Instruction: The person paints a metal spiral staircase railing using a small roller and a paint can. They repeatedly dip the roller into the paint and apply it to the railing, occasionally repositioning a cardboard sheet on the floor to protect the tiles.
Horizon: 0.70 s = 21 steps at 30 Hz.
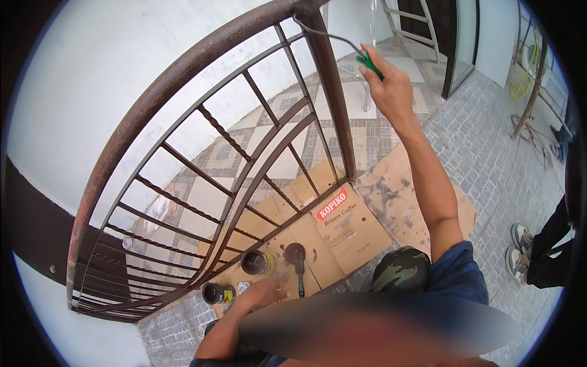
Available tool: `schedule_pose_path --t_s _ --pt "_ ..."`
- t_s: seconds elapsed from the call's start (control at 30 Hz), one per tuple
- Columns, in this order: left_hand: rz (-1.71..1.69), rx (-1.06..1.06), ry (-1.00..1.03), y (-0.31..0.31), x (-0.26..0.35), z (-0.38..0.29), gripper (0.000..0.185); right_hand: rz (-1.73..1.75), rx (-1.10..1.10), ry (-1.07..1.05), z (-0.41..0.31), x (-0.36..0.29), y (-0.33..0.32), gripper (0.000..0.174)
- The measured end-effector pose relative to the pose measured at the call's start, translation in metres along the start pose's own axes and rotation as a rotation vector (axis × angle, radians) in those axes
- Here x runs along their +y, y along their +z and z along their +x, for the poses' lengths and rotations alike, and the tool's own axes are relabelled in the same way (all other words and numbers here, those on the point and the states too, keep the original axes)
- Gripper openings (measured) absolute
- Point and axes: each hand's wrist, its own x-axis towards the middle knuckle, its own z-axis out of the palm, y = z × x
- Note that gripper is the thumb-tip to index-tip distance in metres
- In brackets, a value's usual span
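Note:
My right hand (390, 87) grips the green handle of a bent-wire paint tool (339, 37), which looks like a small roller frame. Its far end reaches the top of the brown metal railing post (328, 87); the working end is hard to make out. Low in the view, my left hand (268, 292) is blurred beside an open paint can (255, 262), and whether it holds anything is unclear. A second open can (218, 293) stands to its left. On the cardboard (321, 250) lies a dark round-ended tool (295, 254) with a green and black handle.
The curved handrail (151, 91) shows worn reddish patches. Paint-stained brown sheeting (403, 197) covers tiles right of the post. A ladder (412, 34) stands beyond, near a glass door (463, 50). A person in dark trousers and sneakers (520, 254) stands at right, below cables (527, 133).

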Motion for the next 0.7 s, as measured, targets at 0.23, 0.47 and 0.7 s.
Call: schedule_pose_path --t_s 0.23,0.47,0.7 --pt "0.001 0.000 -0.028 -0.008 0.013 -0.012 0.065 -0.103 0.056 -0.087 -0.056 0.022 0.005 0.046" --pt "-0.035 -0.015 -0.059 -0.015 0.023 -0.019 0.065 0.959 -0.268 0.418 -0.063 0.026 -0.019 0.050" --pt "-0.012 -0.030 -0.067 -0.018 0.029 -0.019 0.064 1.070 -0.433 0.601 -0.041 0.034 0.002 0.055"
